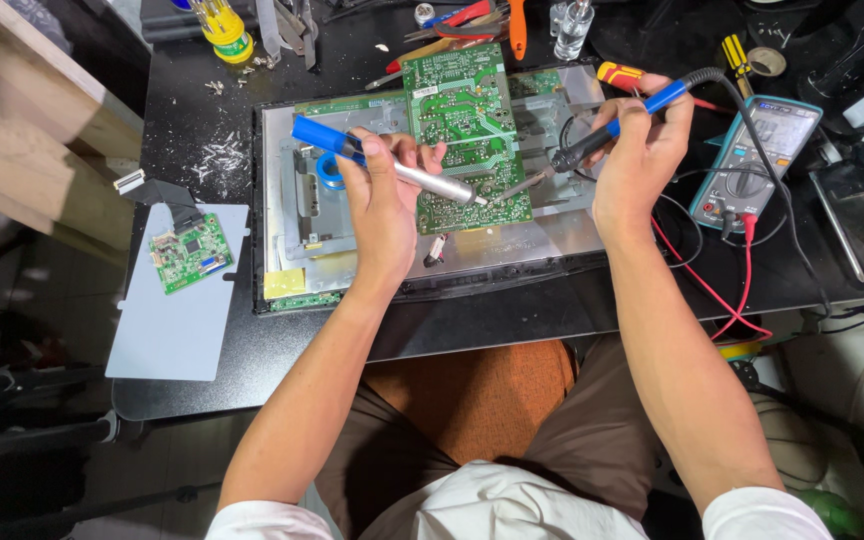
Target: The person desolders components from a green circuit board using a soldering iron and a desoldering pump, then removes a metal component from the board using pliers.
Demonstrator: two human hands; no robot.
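Observation:
A green circuit board [462, 120] lies solder side up on the metal back of an opened flat monitor [542, 240]. My left hand [384, 195] grips a blue and silver desoldering pump [422, 177], its tip resting near the board's lower edge. My right hand [642, 150] holds a soldering iron [602, 135] with a blue and black handle; its tip points left and meets the board close to the pump's tip. The iron's black cord runs off to the right.
A blue multimeter [757, 160] with red and black leads lies right of the monitor. A small green board [189, 252] on a grey sheet sits at the left. Screwdrivers, pliers and a small bottle [572, 28] crowd the table's far edge. Wooden boards lean at far left.

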